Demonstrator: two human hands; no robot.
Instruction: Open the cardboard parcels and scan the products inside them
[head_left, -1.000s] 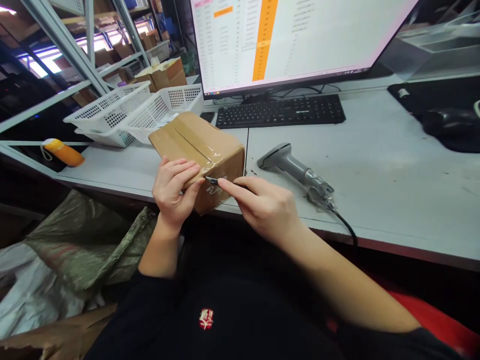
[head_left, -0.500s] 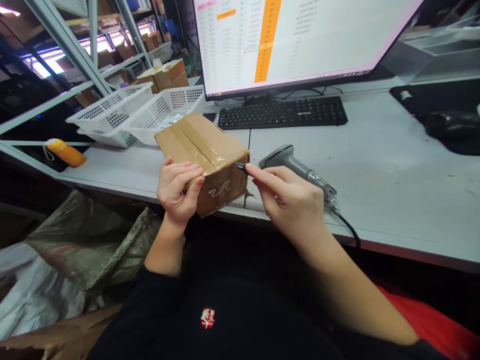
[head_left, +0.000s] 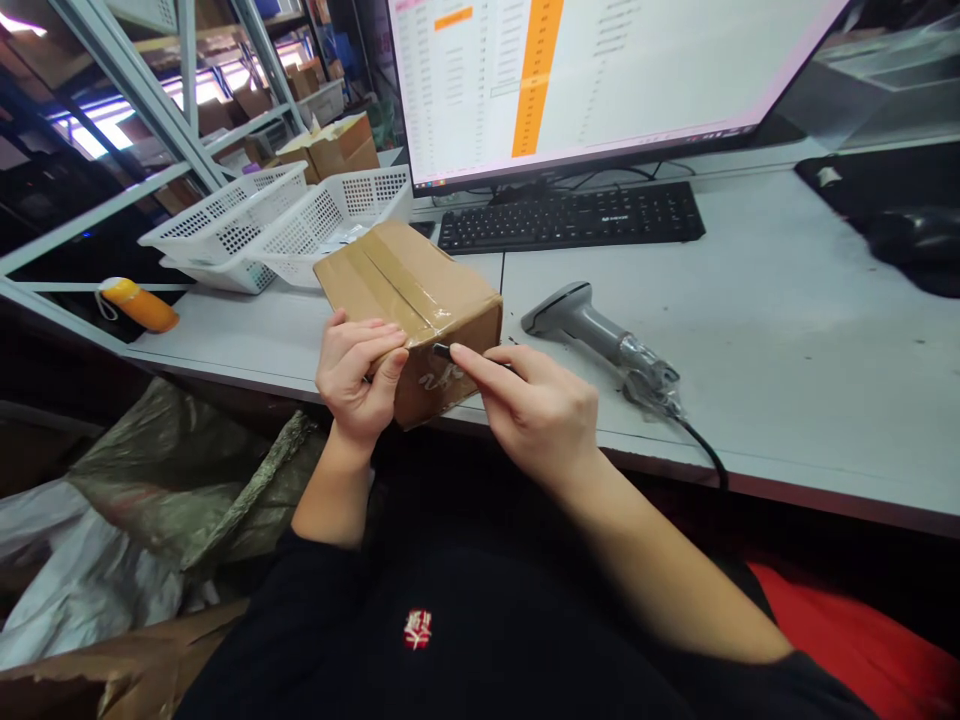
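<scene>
Left hand point(head_left: 358, 382) grips carton point(head_left: 420, 300) | right hand point(head_left: 536, 405) pinches slim dark tool point(head_left: 442, 351) | tip, near left hand, best kept shallow

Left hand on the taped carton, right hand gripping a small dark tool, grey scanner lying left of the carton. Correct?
Not quite: the grey scanner lies to the right of the taped carton, as the head view shows. The rest stands: left hand on the carton, right hand gripping a small dark tool.
</scene>
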